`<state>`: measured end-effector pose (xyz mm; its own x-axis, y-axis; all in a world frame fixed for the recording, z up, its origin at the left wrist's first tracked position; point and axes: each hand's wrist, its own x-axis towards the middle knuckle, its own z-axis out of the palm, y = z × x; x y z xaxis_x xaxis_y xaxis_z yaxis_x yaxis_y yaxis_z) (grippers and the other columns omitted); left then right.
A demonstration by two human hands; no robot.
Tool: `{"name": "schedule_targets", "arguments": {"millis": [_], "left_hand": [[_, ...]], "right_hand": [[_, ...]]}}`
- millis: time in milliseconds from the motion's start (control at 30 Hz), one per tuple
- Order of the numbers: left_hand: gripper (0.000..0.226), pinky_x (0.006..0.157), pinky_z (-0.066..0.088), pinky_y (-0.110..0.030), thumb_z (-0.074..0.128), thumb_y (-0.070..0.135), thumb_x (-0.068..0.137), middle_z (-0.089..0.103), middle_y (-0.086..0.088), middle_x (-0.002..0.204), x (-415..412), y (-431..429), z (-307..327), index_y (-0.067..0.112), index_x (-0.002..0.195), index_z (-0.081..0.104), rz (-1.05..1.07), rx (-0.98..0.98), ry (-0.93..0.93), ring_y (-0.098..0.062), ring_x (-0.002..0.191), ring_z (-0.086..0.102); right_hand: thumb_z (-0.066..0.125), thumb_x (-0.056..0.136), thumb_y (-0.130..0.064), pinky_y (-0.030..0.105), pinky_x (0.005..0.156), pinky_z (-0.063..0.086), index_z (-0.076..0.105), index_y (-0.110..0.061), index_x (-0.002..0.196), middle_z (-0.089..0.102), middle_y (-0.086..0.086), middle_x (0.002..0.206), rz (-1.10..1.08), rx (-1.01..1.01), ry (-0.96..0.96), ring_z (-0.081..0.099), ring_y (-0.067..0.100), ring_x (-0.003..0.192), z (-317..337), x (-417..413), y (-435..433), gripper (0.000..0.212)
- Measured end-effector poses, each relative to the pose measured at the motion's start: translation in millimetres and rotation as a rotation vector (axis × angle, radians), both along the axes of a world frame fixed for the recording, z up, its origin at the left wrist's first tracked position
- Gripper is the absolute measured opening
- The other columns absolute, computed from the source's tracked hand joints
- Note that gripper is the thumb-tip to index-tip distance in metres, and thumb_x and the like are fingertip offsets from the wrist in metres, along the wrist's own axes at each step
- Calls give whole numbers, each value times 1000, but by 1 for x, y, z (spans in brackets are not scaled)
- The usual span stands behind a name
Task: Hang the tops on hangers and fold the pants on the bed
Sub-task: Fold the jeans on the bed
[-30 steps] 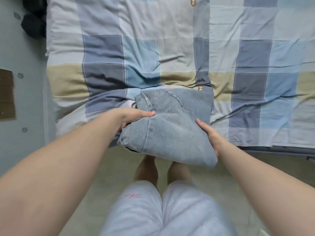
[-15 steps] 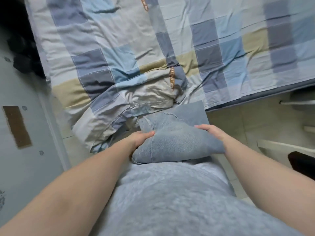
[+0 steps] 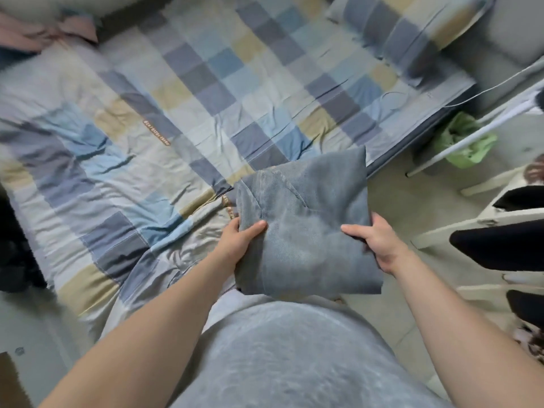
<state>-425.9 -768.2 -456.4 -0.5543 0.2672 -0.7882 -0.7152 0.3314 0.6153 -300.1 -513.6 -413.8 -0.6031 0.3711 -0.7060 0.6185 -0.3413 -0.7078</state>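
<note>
Lifted since 0.5 s ago, the folded jeans (image 3: 306,231) now sit higher and further right, over the near right corner of the bed (image 3: 176,113). Left hand (image 3: 240,241) grips the bundle's left edge, thumb laid on top; right hand (image 3: 379,244) grips the right edge likewise, so 2 hands share the load. Denim is judged fairly heavy, soft yet thick, not slippery. Held by 1 side the folds would likely slump open, so support at both edges or flat beneath suits it.

Bed (image 3: 412,142), checked sheet (image 3: 250,83), rumpled matching quilt (image 3: 164,254), pillow (image 3: 397,28) at far corner
</note>
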Motion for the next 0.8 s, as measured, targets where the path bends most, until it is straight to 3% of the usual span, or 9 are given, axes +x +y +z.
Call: {"name": "schedule_targets", "arguments": {"millis": [100, 367, 500, 633, 800], "left_hand": [[87, 91, 58, -49, 90, 58, 50, 76, -5, 107, 17, 58, 13, 17, 121, 65, -35, 37, 47, -27, 96, 74], [39, 86, 59, -44, 82, 34, 81, 78, -8, 97, 102, 236, 59, 11, 109, 68, -206, 117, 95, -27, 89, 75], [43, 87, 59, -46, 82, 38, 78, 78, -7, 99, 144, 330, 88, 13, 110, 69, -377, 165, 155, -27, 91, 75], [32, 71, 60, -32, 79, 32, 83, 78, -1, 93, 181, 416, 113, 17, 109, 68, -539, 229, 235, -18, 83, 76], [33, 70, 59, -26, 82, 31, 82, 77, 6, 95, 236, 524, 136, 19, 109, 68, -772, 343, 353, -10, 85, 74]], "right_hand": [[64, 84, 12, 31, 72, 60, 62, -4, 110, 77, 4, 89, -58, 48, 62, 73, 18, 80, 17, 40, 51, 30], [64, 89, 5, 44, 90, 56, 63, -12, 119, 74, 11, 112, -262, 119, 216, 71, 29, 102, 65, 176, 190, 35], [65, 90, 1, 43, 91, 56, 64, -16, 119, 75, 9, 111, -451, 158, 240, 71, 27, 103, 88, 251, 244, 33], [65, 90, 0, 42, 88, 55, 64, -15, 117, 76, 8, 108, -697, 171, 248, 73, 26, 100, 97, 314, 280, 32], [62, 89, 2, 37, 81, 55, 66, -13, 113, 77, 9, 103, -1032, 215, 268, 74, 24, 93, 108, 385, 311, 29]]}}
